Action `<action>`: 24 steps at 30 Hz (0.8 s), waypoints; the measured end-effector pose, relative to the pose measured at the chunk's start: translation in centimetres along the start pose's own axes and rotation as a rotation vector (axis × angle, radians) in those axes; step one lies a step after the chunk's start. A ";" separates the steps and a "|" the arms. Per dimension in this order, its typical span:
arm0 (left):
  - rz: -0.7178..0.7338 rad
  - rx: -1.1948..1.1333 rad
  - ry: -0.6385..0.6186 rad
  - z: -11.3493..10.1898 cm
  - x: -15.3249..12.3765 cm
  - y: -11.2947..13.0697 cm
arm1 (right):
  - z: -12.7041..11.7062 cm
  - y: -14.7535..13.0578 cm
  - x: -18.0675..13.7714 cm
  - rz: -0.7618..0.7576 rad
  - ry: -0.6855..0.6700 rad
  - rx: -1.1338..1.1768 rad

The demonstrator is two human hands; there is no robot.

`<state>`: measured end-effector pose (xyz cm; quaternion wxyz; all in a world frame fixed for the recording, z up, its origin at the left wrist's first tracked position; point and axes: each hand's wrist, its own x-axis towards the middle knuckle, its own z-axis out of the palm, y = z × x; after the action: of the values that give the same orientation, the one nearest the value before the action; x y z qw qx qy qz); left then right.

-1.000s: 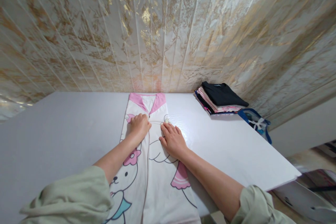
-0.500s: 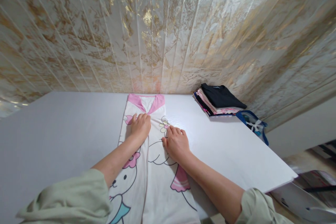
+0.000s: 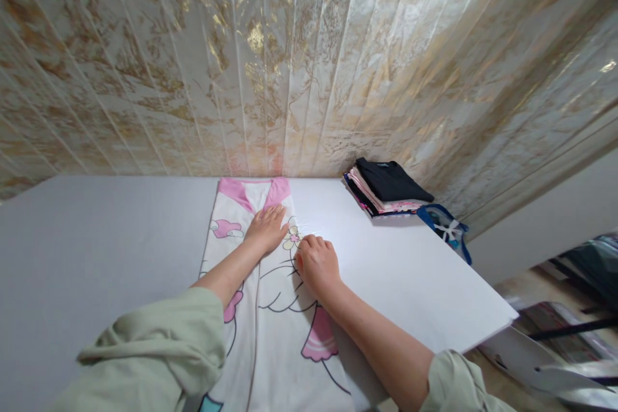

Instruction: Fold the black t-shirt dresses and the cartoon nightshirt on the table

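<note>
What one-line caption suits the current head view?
Left hand flat on a pink-collared white garment, right hand at its side edge, on a white table with a folded-clothes stack.

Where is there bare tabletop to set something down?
Widest: the table left of the garment, beyond the left sleeve. Another patch lies between the right forearm and the stack. Crowded: around the left hand and right hand on the garment, and far right, by stack and blue bag.
</note>
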<state>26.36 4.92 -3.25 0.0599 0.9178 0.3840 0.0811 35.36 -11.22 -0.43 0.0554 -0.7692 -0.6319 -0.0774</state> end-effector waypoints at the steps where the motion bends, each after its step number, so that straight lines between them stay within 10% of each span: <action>1: -0.014 0.000 -0.007 0.1 0.2 -0.1 | -0.1 -0.1 -0.1 -0.004 -0.001 -0.008; 11: 0.090 0.045 0.054 -1.5 -5.5 0.5 | 0.1 0.1 -0.2 -0.010 0.019 0.013; 24: 0.067 -0.176 -0.255 -5.8 -19.4 2.5 | -0.2 2.6 0.6 0.090 -0.052 0.191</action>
<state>13.56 -10.42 0.90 0.1857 0.9242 0.3338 -0.0010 37.97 -11.19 -0.08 0.1156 -0.7896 -0.6027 0.0059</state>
